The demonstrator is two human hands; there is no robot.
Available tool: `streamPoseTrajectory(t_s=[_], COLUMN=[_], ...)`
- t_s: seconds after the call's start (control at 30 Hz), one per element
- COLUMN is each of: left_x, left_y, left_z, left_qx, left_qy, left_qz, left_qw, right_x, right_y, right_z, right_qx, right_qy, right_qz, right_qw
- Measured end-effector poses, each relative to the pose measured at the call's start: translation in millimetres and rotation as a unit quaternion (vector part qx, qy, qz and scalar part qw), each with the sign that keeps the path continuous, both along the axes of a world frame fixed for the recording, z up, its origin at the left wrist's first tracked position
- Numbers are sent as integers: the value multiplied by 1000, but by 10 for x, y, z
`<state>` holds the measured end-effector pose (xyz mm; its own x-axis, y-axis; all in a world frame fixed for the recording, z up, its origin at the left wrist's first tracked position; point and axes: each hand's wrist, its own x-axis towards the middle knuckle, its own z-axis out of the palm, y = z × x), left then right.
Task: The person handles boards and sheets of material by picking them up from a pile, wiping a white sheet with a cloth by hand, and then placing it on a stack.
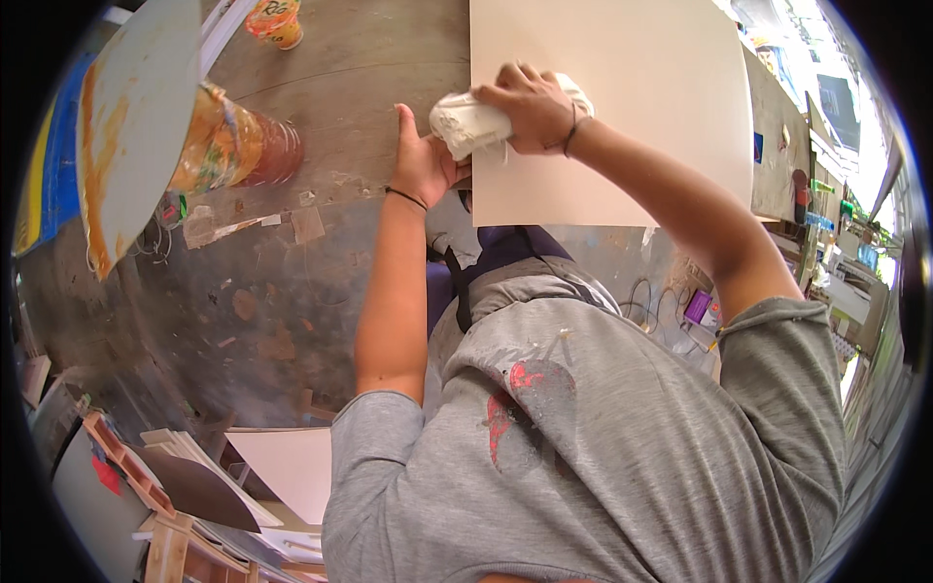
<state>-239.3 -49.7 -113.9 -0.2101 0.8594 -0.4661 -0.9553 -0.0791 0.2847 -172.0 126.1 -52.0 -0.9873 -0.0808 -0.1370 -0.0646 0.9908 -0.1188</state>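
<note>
A large off-white board [622,180] lies flat in front of me, its left edge running away from my body. My right hand [533,109] is closed round a bundled white cloth [470,124], which lies over that left edge with its frayed, lumpy end sticking out to the left. Loose threads hang from the bundle. Beside the same edge, my left hand [428,163] is turned palm inward with its thumb stretched up and apart. Its fingers reach toward the edge, just below the bundle, and are partly hidden there.
To the left stand a reddish-brown cylindrical container [272,151] and a stained pale panel [146,126]. An orange cup [277,24] sits farther off. Panels [287,466] and a wooden frame [170,544] lean at lower left. Cables and a purple box [698,307] lie at right.
</note>
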Motion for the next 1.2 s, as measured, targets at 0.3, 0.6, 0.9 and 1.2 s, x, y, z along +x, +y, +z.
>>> streamPoseTrajectory(t_s=[0.3, 0.6, 0.9, 1.2], left_x=[699, 808, 880, 1067], left_y=[-225, -305, -269, -195], left_z=[-112, -165, -109, -327], left_qx=[-81, -64, -18, -122], left_qy=[23, 11, 15, 162], left_qz=[2, 27, 91, 99], left_qw=[996, 998, 996, 974], right_x=[1183, -136, 886, 300], right_y=[-393, 171, -446, 39], right_z=[199, 40, 96, 41], right_qx=[-54, 28, -18, 19], right_qy=[-17, -6, -45, 42], right_qz=[7, -76, -25, -37], right_qw=[998, 997, 999, 998])
